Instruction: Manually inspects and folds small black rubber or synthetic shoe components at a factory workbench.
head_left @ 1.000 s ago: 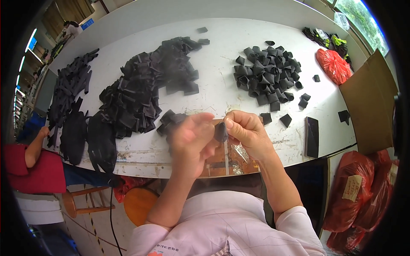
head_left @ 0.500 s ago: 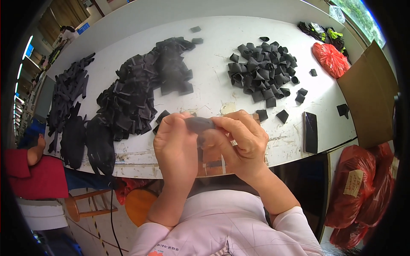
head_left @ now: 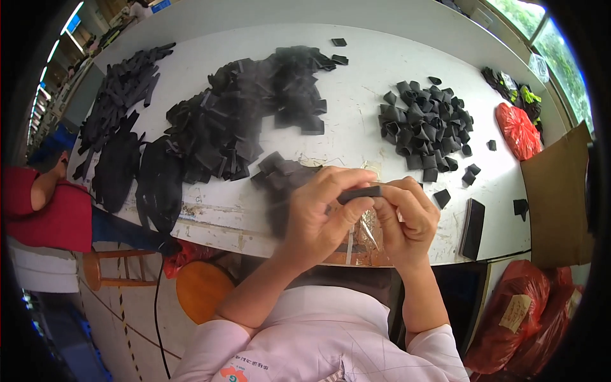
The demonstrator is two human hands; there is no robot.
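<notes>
Both hands meet over the near edge of a white table [head_left: 356,76]. My left hand [head_left: 315,213] and my right hand [head_left: 407,216] pinch the two ends of one short black strip [head_left: 358,193], held flat between them. Just behind the left hand lies a small heap of black strips [head_left: 277,172]. A crinkled clear plastic bag [head_left: 369,232] shows under the hands at the table edge.
A big spread of flat black strips [head_left: 235,121] covers the table's left and middle. A pile of folded black pieces [head_left: 423,124] sits at the right. A black flat block [head_left: 472,228], cardboard [head_left: 557,191], red bags [head_left: 519,130] and a person in red [head_left: 51,204] are around.
A second ago the hands were apart with a small piece in the right hand. They have come together and now hold the black strip flat between them.
</notes>
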